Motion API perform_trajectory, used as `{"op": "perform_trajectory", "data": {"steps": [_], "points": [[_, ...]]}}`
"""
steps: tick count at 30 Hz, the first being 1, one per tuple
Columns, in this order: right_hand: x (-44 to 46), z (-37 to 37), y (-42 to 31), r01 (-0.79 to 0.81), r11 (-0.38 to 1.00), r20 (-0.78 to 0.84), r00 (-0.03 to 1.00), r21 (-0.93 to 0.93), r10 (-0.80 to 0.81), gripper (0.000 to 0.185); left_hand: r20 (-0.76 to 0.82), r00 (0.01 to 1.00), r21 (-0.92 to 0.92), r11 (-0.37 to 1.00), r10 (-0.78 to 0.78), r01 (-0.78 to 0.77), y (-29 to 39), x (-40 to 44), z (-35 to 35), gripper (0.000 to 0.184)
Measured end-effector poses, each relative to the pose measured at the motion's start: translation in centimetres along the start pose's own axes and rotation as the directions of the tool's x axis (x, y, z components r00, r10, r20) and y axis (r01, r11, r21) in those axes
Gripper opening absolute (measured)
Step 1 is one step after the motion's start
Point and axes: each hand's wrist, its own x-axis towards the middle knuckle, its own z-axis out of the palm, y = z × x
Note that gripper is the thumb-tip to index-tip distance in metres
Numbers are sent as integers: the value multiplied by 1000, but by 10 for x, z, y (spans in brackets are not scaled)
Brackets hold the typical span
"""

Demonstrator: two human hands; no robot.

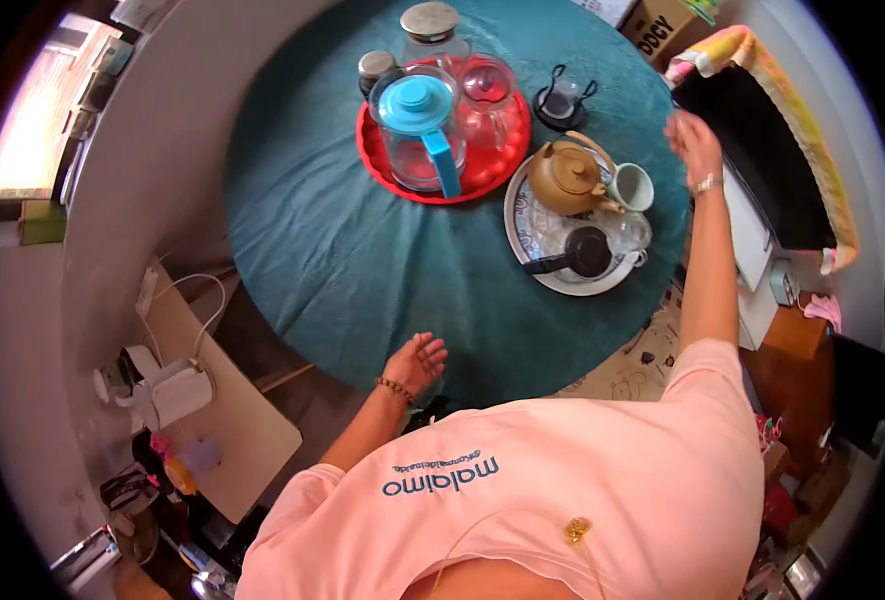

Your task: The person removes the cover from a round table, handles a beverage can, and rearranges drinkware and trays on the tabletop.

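My left hand (417, 363) hovers by the near edge of the green-covered round table (362, 270), palm up with fingers apart, holding nothing. My right hand (697, 145) reaches past the table's right edge, beside a dark screen, its fingers loosely bent and nothing visible in them. Closest to it on the table is a patterned plate (515, 225) bearing a brown teapot (565, 178), a white cup (632, 187), a small glass pitcher (630, 230) and a black-handled round piece (587, 252). Left of that, a red tray (372, 160) carries a glass pitcher with a blue lid (417, 105).
Clear glassware (487, 95) shares the red tray. Behind are a metal-lidded jar (430, 25) and a dark holder with a glass (562, 100). A black screen (762, 150) with a yellow-pink cloth border stands right. A side table (252, 435) with a white appliance (177, 393) stands left.
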Motion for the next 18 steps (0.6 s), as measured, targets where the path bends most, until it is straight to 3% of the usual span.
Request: {"op": "perform_trajectory", "data": {"steps": [1, 2, 3, 8, 10, 11, 12, 14, 16, 17, 18], "points": [[-12, -29, 30, -101, 992, -85, 992, -73, 94, 17, 39, 999, 3, 1000, 26, -26, 6, 2, 5, 26], [-36, -41, 51, -128, 992, -256, 959, 1, 124, 16, 80, 995, 5, 999, 53, -54, 13, 5, 11, 25], [-52, -72, 86, -171, 979, -204, 968, -114, 146, 17, 85, 994, 29, 997, 75, -77, 20, 7, 20, 24], [-119, -119, 174, -465, 884, -499, 757, 43, 422, 17, 113, 991, 184, 978, 77, -97, 40, 31, 71, 36], [-104, -152, 228, -414, 894, -617, 753, -170, 231, 34, 60, 996, 234, 969, 71, -84, 41, 43, 87, 37], [-105, -148, 203, -392, 787, -592, 805, -476, 43, 49, 68, 996, 242, 967, 62, -77, 39, 49, 92, 36], [-102, -144, 185, -409, 784, -613, 789, -466, 47, 49, 73, 996, 263, 963, 46, -64, 35, 56, 94, 36], [-84, -141, 174, -586, 606, -600, 771, -538, 212, 57, 81, 997, 270, 962, 11, -32, 28, 72, 95, 35], [-75, -146, 206, -466, 715, -465, 858, -521, 219, 59, 61, 998, 277, 961, -3, -14, 22, 84, 98, 33], [-78, -140, 225, -379, 805, -456, 877, -456, 155, 57, 45, 999, 267, 963, -25, 12, 16, 82, 93, 31], [-89, -124, 217, -419, 783, -504, 849, -461, 158, 50, 10, 1000, 268, 963, -28, 25, 12, 79, 89, 31]]}}
